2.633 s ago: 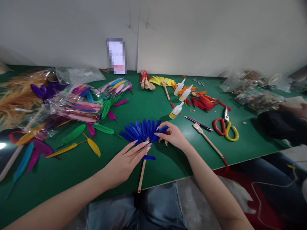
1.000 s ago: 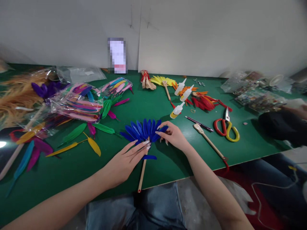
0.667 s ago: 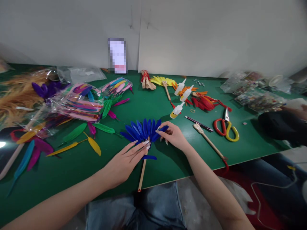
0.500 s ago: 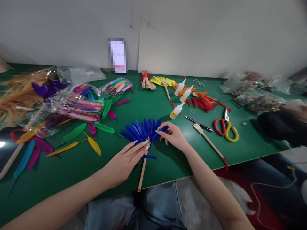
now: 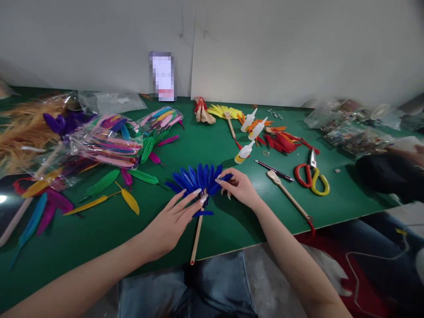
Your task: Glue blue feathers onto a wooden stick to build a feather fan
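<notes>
A fan of blue feathers (image 5: 195, 179) on a wooden stick (image 5: 196, 238) lies on the green table (image 5: 215, 145) in front of me. My left hand (image 5: 172, 223) hovers over the fan's base with fingers stretched out and apart, fingertips near a loose blue feather (image 5: 202, 213). My right hand (image 5: 240, 187) rests at the fan's right edge, thumb and fingers pinched on the outermost blue feather.
Bags of coloured feathers (image 5: 106, 141) and loose feathers (image 5: 129, 201) lie at the left. Glue bottles (image 5: 245, 152), red-and-yellow scissors (image 5: 313, 179), a wooden stick (image 5: 289, 196), yellow and red feather fans (image 5: 281, 141) and clear packets (image 5: 354, 132) lie at the right. Another person's dark sleeve (image 5: 387, 172) rests far right.
My left hand has lifted slightly and drawn back from the fan's base, fingers spreading. The loose blue feather has shifted a little. My right hand stays on the right edge.
</notes>
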A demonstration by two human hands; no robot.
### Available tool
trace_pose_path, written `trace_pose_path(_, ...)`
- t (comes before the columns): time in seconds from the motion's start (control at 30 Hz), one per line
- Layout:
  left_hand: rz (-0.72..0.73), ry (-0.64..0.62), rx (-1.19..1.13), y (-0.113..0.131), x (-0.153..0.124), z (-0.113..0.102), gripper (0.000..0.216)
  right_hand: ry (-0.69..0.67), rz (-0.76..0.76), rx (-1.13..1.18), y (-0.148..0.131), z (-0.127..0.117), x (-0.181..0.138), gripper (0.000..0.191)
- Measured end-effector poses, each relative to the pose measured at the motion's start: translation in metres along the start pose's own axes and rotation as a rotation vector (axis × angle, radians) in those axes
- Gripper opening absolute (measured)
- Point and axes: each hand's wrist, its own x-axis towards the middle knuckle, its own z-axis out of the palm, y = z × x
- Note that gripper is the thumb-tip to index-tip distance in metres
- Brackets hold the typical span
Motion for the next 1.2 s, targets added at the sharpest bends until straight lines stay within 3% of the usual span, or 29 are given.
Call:
trace_pose_path(0.2,-0.124,0.058,0.003,-0.002,0.003,-0.008,0.05,0.008,-0.008,-0.01,0.001,0.0,0.0,0.028)
trace_pose_path(0.4,-0.21,0.111,-0.04,-0.005,0.004,-0.01,0.042,0.099,-0.051,-0.099,0.0,-0.006,-0.001,0.033)
trace_pose_path(0.63,-0.421,0.316,-0.273,-0.008,0.003,-0.02,0.033,0.388,-0.099,-0.323,-0.001,-0.018,-0.001,0.035)
trace_pose_path(0.73,-0.523,0.402,-0.415,-0.01,0.006,-0.026,0.03,0.508,-0.145,-0.3,0.005,-0.023,0.002,0.035)
trace_pose_path(0.9,-0.577,0.503,-0.521,-0.021,0.011,-0.041,0.026,0.646,-0.257,-0.193,0.01,-0.029,0.003,0.029)
trace_pose_path(1.03,-0.758,0.616,-0.49,-0.037,0.006,-0.045,0.025,0.634,-0.258,-0.148,0.008,-0.028,0.002,0.03)
trace_pose_path(1.2,-0.863,0.713,-0.874,-0.048,0.005,-0.038,0.023,0.518,-0.164,-0.135,0.008,-0.021,0.002,0.038)
